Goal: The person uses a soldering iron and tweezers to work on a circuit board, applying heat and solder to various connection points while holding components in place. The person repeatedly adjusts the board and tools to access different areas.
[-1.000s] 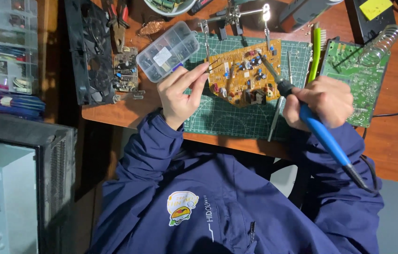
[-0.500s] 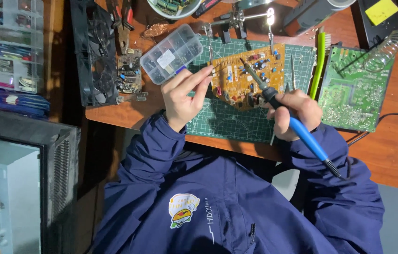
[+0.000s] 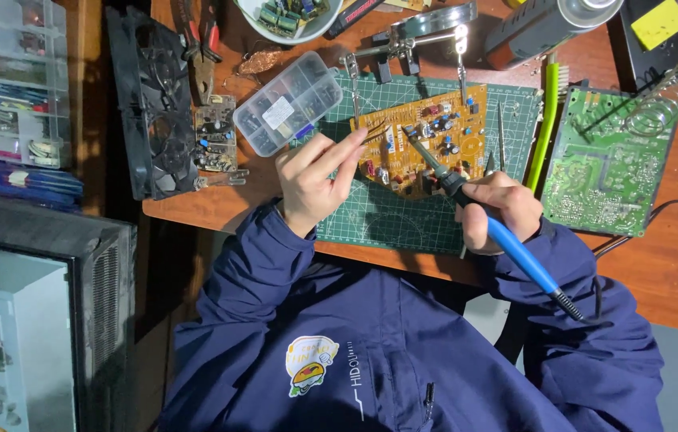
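While right hand [image 3: 493, 210] grips the blue soldering iron [image 3: 483, 216], its long axis runs near-right to far-left, tip on the orange circuit board [image 3: 423, 144]. Left hand [image 3: 313, 182] pinches thin wire at board's left edge, on green mat [image 3: 379, 220].

Cool, fairly even light is falling from above onto the counter [image 3: 675, 264], keeping its middle bright while its left edge is sinking into deep shade. The fan [image 3: 151, 104] there is reading almost black. Glare is showing on the metal clamp [image 3: 427, 24] and on the can [image 3: 555, 20] at the far edge. The hands are casting only soft, short shadows on the mat [image 3: 387, 220]. The orange board [image 3: 427, 144] is staying sharp, with no motion blur showing. Straight lines are bowing slightly toward the frame's corners, and the jacket [image 3: 403, 352] nearest the lens is looking dim and a little soft.
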